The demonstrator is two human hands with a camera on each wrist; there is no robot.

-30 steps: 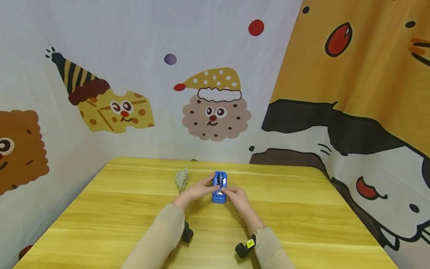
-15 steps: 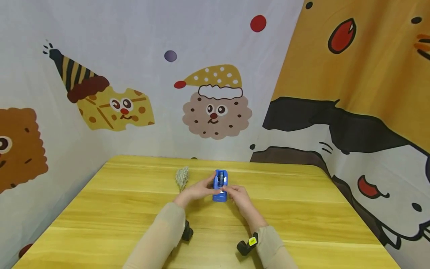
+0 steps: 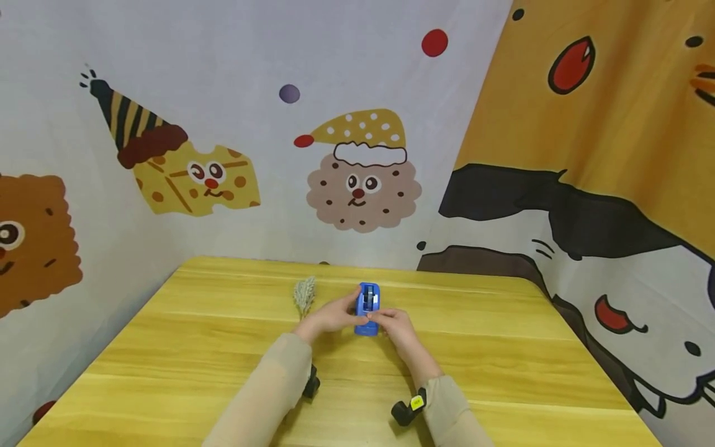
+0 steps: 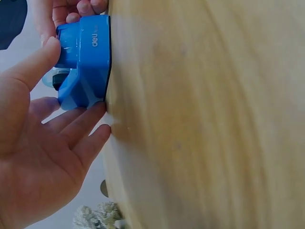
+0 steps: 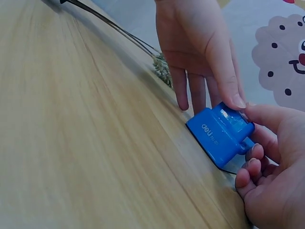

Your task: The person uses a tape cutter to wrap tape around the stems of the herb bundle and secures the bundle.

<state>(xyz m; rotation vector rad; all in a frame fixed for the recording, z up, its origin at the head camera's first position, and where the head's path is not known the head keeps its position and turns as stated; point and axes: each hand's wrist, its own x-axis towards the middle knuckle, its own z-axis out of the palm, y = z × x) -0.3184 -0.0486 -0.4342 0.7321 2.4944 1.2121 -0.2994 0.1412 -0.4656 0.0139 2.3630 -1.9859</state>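
Note:
A blue tape dispenser (image 3: 366, 329) marked "deli" sits on the wooden table, its roll toward the far end and its cutter end toward me. My left hand (image 3: 334, 315) grips it from the left; in the left wrist view its thumb lies on top while its other fingers rest along the side, low near the table. From the right, my right hand (image 3: 395, 324) pinches with thumb and index finger at the tape end by the cutter, next to the left thumb. The right hand's other fingers are curled, as the right wrist view shows. The pinched tape is mostly hidden by the fingertips.
A bunch of dried grass (image 3: 304, 294) lies left of the dispenser, its stems running under or behind the left forearm. The wooden table (image 3: 503, 347) ends at a cartoon-printed cloth (image 3: 234, 242) behind it. Black wrist cameras (image 3: 403, 412) hang below the sleeves.
The right fingertips have shifted very slightly toward the left thumb over the cutter end. The dispenser stays in place and the head view has tilted a little.

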